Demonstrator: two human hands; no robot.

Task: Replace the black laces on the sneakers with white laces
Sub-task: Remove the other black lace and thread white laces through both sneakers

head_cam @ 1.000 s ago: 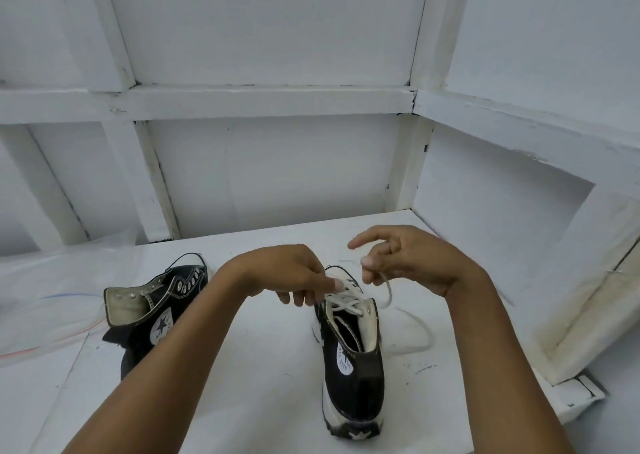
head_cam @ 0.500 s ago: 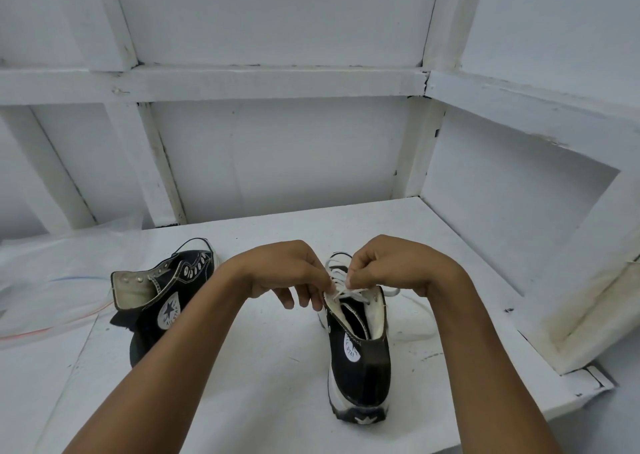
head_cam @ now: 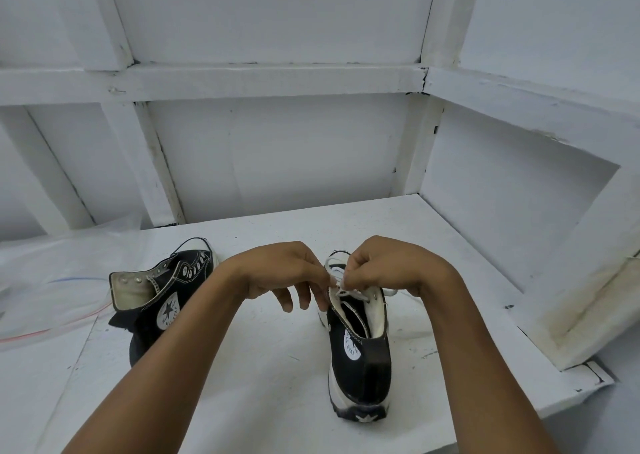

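A black high-top sneaker [head_cam: 360,360] stands upright on the white table [head_cam: 263,377], heel toward me, threaded with a white lace [head_cam: 349,292]. My left hand [head_cam: 287,273] pinches the lace at the shoe's upper left eyelets, its other fingers hanging curled. My right hand [head_cam: 384,263] has its fingers curled around the lace just above the tongue. A loose end of the lace trails off to the right of the shoe. The second black sneaker [head_cam: 162,297] lies tipped on its side at the left, without a lace in its eyelets.
A clear plastic bag [head_cam: 59,280] with red and blue lines lies at the table's left. White framed walls close in behind and to the right. The table's front right corner [head_cam: 595,377] is near the right shoe.
My right hand came down from a raised, open-fingered pull and closed on the lace beside my left hand. The view shifted slightly; the shoes stayed in place.
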